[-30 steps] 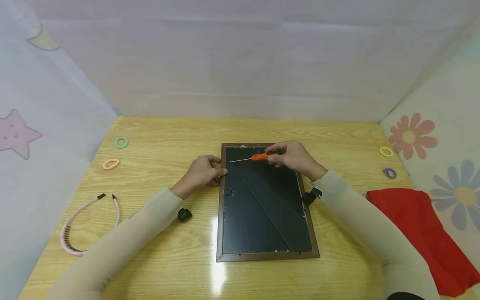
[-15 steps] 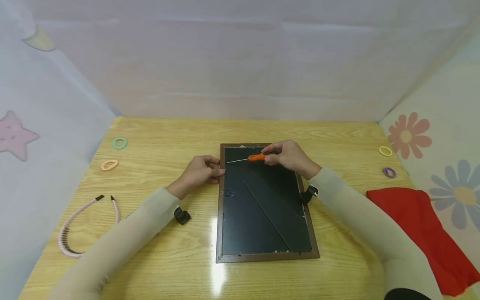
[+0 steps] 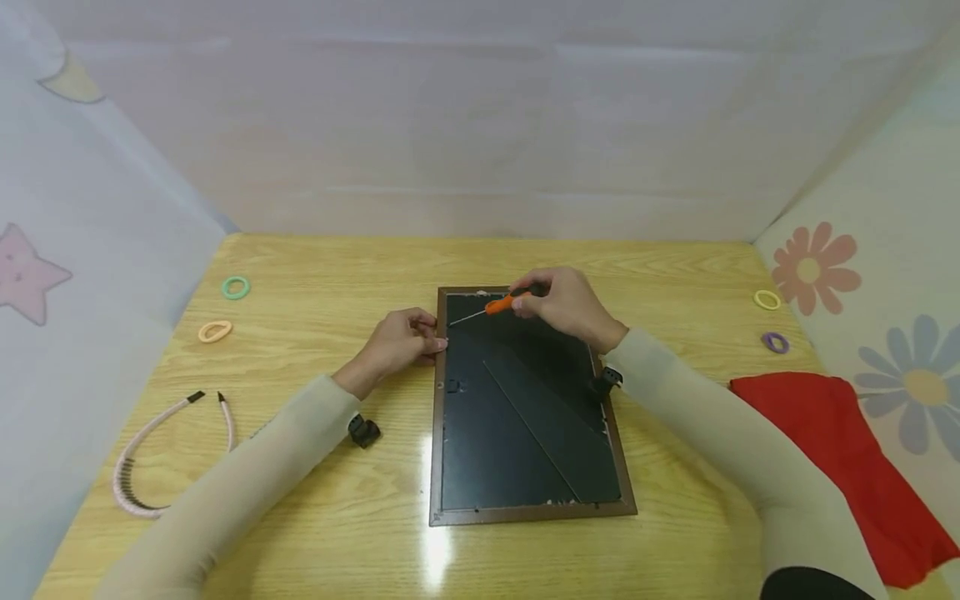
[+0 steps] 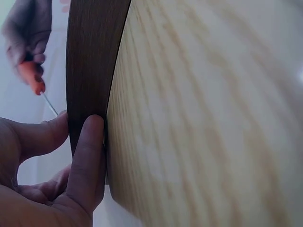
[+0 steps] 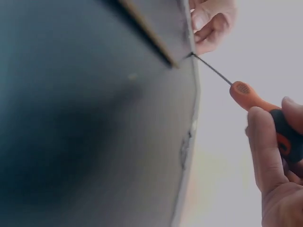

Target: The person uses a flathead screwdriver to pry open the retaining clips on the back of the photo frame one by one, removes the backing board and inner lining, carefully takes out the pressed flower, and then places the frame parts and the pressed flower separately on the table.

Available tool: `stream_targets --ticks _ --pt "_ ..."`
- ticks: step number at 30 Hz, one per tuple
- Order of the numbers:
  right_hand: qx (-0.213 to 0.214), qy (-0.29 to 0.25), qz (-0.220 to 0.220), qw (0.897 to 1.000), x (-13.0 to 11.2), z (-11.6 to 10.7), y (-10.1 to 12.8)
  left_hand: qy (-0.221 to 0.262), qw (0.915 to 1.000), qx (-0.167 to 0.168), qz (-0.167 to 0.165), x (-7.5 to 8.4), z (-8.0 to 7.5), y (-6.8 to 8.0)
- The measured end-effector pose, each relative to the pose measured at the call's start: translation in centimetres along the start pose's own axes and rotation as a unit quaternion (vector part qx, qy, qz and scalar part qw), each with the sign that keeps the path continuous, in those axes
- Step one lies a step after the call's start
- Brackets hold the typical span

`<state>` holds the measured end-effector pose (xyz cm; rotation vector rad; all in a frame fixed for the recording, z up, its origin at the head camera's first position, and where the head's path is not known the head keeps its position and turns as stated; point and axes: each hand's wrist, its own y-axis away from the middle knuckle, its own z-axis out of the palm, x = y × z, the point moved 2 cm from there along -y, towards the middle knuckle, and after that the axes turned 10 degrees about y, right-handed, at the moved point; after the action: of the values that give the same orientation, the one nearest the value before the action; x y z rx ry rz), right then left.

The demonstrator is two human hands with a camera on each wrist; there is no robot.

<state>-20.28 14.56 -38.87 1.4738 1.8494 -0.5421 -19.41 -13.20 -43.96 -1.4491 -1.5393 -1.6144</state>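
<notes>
A brown picture frame point(image 3: 437, 433) lies face down on the wooden table point(image 3: 315, 275), its black backing board point(image 3: 517, 417) up. My left hand point(image 3: 401, 342) holds the frame's left edge near the top; thumb and fingers point(image 4: 87, 156) pinch the brown rim point(image 4: 90, 56). My right hand point(image 3: 562, 304) grips a small orange-handled screwdriver point(image 3: 498, 303) over the frame's top. Its thin shaft points left and down, the tip at the frame's upper left edge point(image 5: 191, 54) close to my left fingers point(image 5: 208, 28). The orange handle point(image 5: 258, 101) sits between my right fingers point(image 5: 262, 146).
A pink headband point(image 3: 161, 442) lies at the left front. Green point(image 3: 236, 287) and orange point(image 3: 214, 331) hair ties lie at the far left, yellow point(image 3: 767, 299) and purple point(image 3: 776, 342) ones at the far right. A red cloth point(image 3: 840, 450) covers the right front. Curtain walls surround the table.
My right hand has moved left and slightly away, tilting the screwdriver so its tip drops to the frame's upper left edge. The left hand has stayed on the frame.
</notes>
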Motion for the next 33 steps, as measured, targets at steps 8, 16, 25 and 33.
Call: stream_targets --ticks 8,16,25,33 --pt "0.050 -0.015 -0.083 0.995 -3.4 0.6 -1.5 -0.020 0.9997 -0.004 0.010 0.2 0.2 -0.1" --pt "0.086 0.132 -0.183 0.970 -8.7 1.8 -2.3 -0.030 0.9993 -0.005 0.020 0.2 0.5 -0.5" --pt "0.064 0.253 -0.259 0.930 -12.2 4.2 -3.6 -0.045 0.9982 -0.008 0.038 0.1 0.8 -0.7" --pt "0.061 0.330 -0.303 0.892 -13.8 5.9 -3.9 -0.045 0.9977 -0.012 0.049 0.5 1.2 -0.6"
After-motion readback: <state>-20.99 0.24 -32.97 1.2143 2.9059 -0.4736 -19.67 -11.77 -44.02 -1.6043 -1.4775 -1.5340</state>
